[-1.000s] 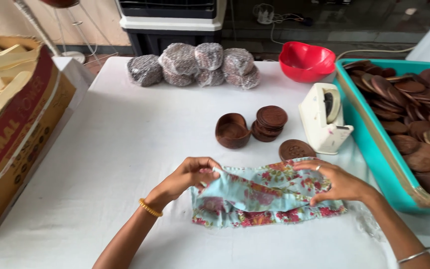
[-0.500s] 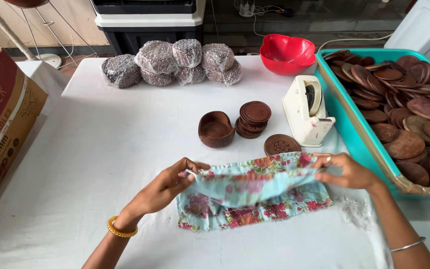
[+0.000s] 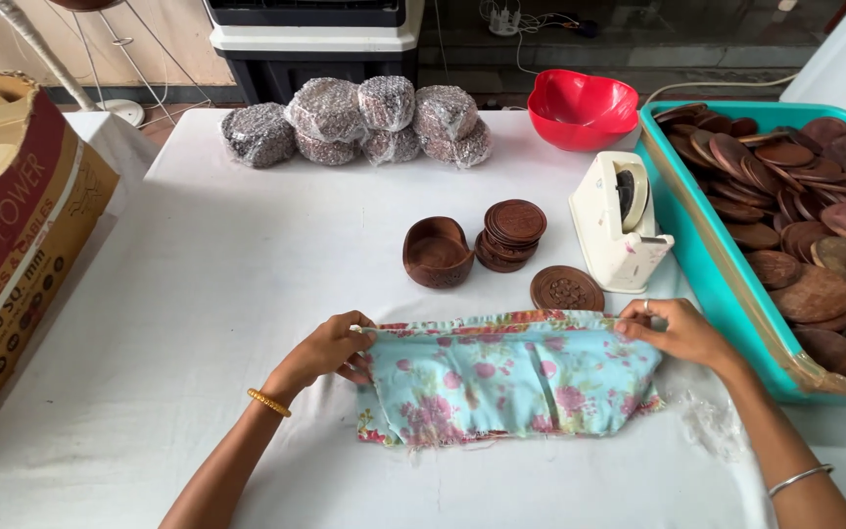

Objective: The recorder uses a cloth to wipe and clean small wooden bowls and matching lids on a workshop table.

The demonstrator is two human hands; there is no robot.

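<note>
I have the floral cloth pouch (image 3: 511, 377) stretched flat on the white table (image 3: 198, 294), near its front edge. My left hand (image 3: 330, 348) pinches the pouch's upper left corner, fingers closed on the fabric; my right hand (image 3: 673, 328) pinches the upper right corner the same way. Just beyond the pouch lies a carved wooden coaster (image 3: 566, 288), with a coaster stack (image 3: 513, 233) and a wooden holder (image 3: 437, 253) behind it. A cream tape dispenser (image 3: 619, 230) stands beside a teal tray (image 3: 707, 264) of wooden discs.
</note>
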